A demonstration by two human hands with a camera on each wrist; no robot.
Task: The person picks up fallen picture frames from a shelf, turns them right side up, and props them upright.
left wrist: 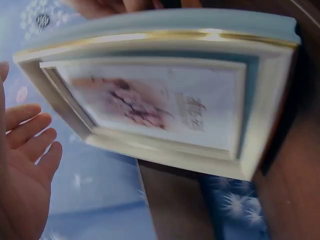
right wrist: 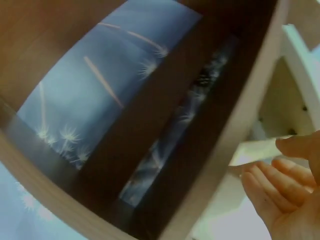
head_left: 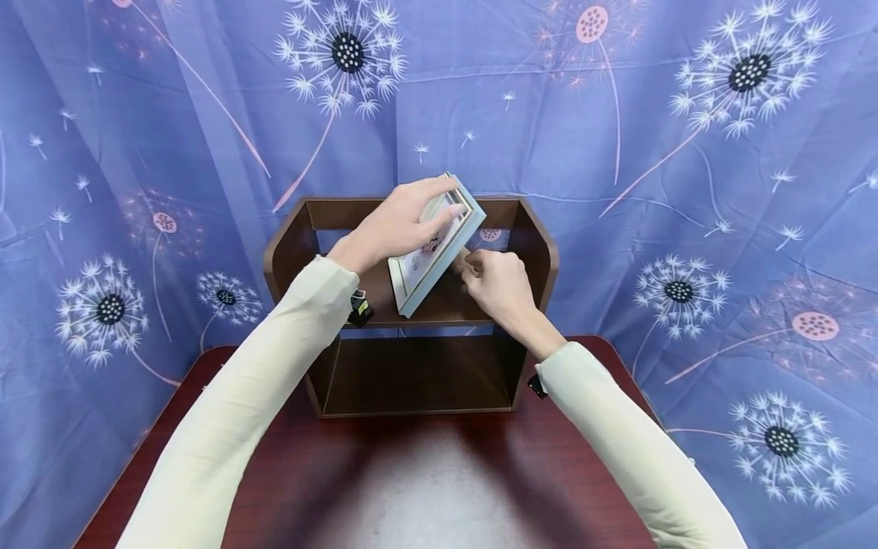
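A picture frame (head_left: 435,248) with a white and gold border and pale blue sides stands tilted on the upper shelf (head_left: 377,297). In the left wrist view its printed picture (left wrist: 145,107) shows behind the inner border. My left hand (head_left: 401,217) reaches over the frame's front in the head view, fingers fairly straight near its upper edge; the left wrist view shows that hand (left wrist: 27,170) spread beside the frame. Behind the frame, my right hand (head_left: 501,286) has curled fingers. In the right wrist view, its thumb and fingers pinch a pale support leg (right wrist: 260,148) near the frame's back (right wrist: 285,95).
The brown two-level shelf unit (head_left: 414,412) stands on a dark red table (head_left: 288,473). Its side panels (head_left: 542,244) rise on both sides of my hands. A blue dandelion-print curtain (head_left: 466,99) hangs behind and around the table.
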